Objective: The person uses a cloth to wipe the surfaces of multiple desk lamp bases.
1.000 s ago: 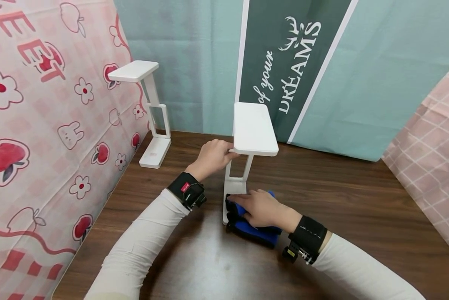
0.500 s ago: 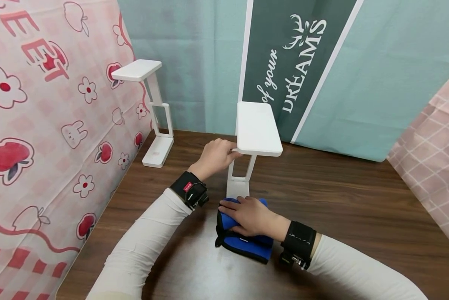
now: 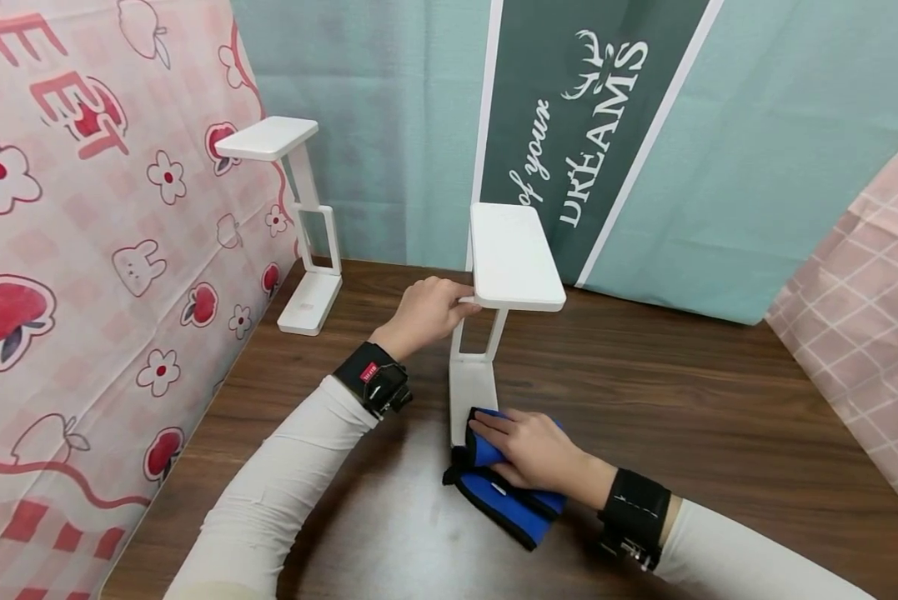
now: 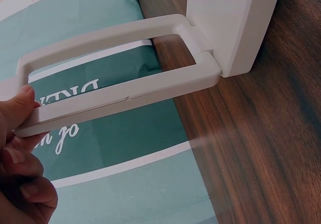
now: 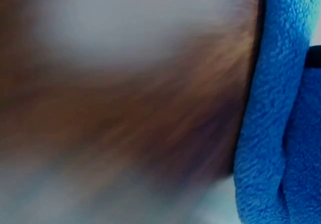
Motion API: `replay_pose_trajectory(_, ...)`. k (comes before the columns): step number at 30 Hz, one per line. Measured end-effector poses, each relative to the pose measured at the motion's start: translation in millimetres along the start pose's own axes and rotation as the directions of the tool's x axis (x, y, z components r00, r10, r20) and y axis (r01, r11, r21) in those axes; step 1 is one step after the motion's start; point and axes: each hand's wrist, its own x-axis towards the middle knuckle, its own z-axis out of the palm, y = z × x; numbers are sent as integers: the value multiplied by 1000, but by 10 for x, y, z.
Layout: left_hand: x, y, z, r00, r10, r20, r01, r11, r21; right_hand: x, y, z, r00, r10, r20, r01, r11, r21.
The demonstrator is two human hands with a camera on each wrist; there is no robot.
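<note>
A white folding stand [image 3: 473, 387] with a flat rectangular top stands on the wooden table. Beneath that top, my left hand [image 3: 429, 312] holds the stand's frame. The left wrist view shows the thumb and fingers of my left hand [image 4: 22, 148] pinching the end of the stand's open frame [image 4: 115, 101]. With my right hand [image 3: 542, 454] I grip a folded blue cloth [image 3: 504, 508] with black edging, fingers laid over it, at the front of the stand's base. Only the fuzzy blue cloth [image 5: 268, 113] shows in the right wrist view; the hand is out of it.
A second white stand [image 3: 309, 304] of the same shape is at the back left. A pink patterned cloth [image 3: 156, 325] hangs at the left, a teal curtain [image 3: 366, 167] behind. Pink checked fabric [image 3: 869, 333] borders the wooden table [image 3: 681, 400] at right.
My right hand has slid the blue cloth toward me along the stand's base, then a little right, baring more of the base. My left hand keeps its hold on the frame.
</note>
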Motion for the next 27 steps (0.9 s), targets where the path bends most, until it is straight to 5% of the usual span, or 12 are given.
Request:
replay_pose_trajectory(8, 1, 5, 15, 1000, 6, -8, -6, 1000, -13, -290, 66, -44, 998, 51, -24, -51, 998, -23)
replay_pose_trajectory(14, -3, 4, 17, 1000, 5, -7, -5, 1000, -6, -232, 98, -98, 983, 174, -51, -172, 984, 40)
replay_pose_trajectory(16, 0, -1, 24, 1000, 9, -3, -9, 1000, -6, -162, 158, -125, 958, 284, -48, -279, 955, 98)
replay_pose_trajectory(22, -2, -16, 49, 1000, 11, -5, -11, 1000, -10, 110, 409, -112, 820, 569, 55, -568, 799, 199)
replay_pose_trajectory(27, -14, -19, 25, 1000, 15, -14, -15, 1000, -8, 334, 541, 25, 781, 612, 125, -623, 750, 220)
